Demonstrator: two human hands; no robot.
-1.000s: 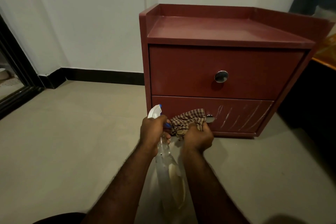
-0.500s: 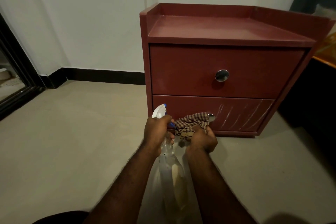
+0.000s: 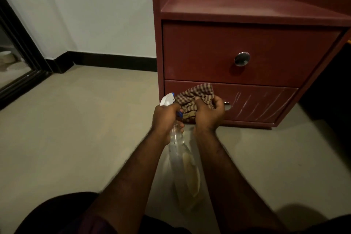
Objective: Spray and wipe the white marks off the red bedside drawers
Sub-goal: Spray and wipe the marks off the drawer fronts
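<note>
- A clear spray bottle (image 3: 180,157) is held at its neck by the left grip (image 3: 166,118), with the fingers curled round it. The trigger is mostly covered, and only a scrap of blue and the white nozzle head (image 3: 167,99) are seen above the knuckles.
- The bottle's body runs back from that grip between the forearms, and its base is lost in shadow.
- A brown checked cloth (image 3: 195,94) is bunched in the right grip (image 3: 209,114), which is closed round it. The lower folds are hidden behind the fingers.
- The two grips are just beside each other; whether they touch cannot be told.
- The red bedside drawers (image 3: 247,43) stand on the floor (image 3: 76,129) just beyond both grips, with the right side cut off by the frame.
- The white marks (image 3: 262,102) are seen as slanted streaks on the lower drawer (image 3: 228,91), right of the right grip.
- The lower knob (image 3: 227,105) is half hidden behind the right grip.
- Whether the cloth touches the drawer front cannot be told.
</note>
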